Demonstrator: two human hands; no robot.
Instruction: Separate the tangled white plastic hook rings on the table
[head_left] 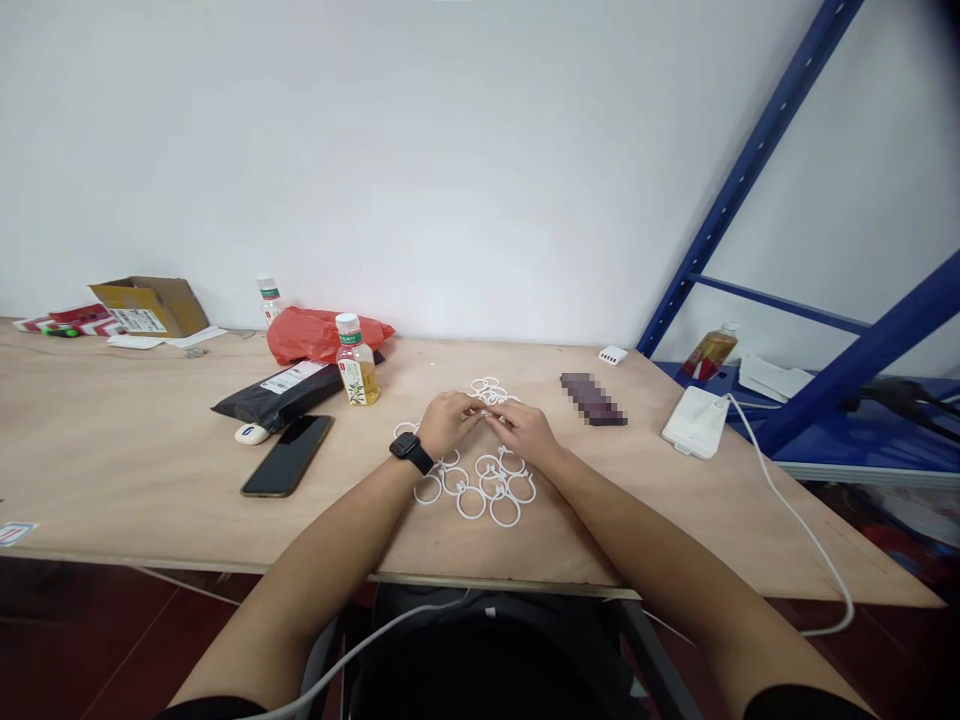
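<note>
My left hand (448,422), with a black watch on its wrist, meets my right hand (523,428) above the middle of the table. Both are closed, thumbs and fingers pinched together at the tips. Between the fingertips a small white part shows, which looks like a piece of a white curtain ring; the fingers hide most of it. Several white curtain rings (471,516) with small clips lie spread on the table below my hands, some overlapping. Just beyond my fingers is another bunch of white rings (491,383), partly covered by my hands.
Left of my hands are a drink bottle (358,375), a phone (289,456), a black parcel (271,398) and a red bag (307,335). Farther left sits an open carton (161,308). On the right are a pixelated dark object (594,400), a white power bank (694,423) with a cable, and a blue frame (739,185).
</note>
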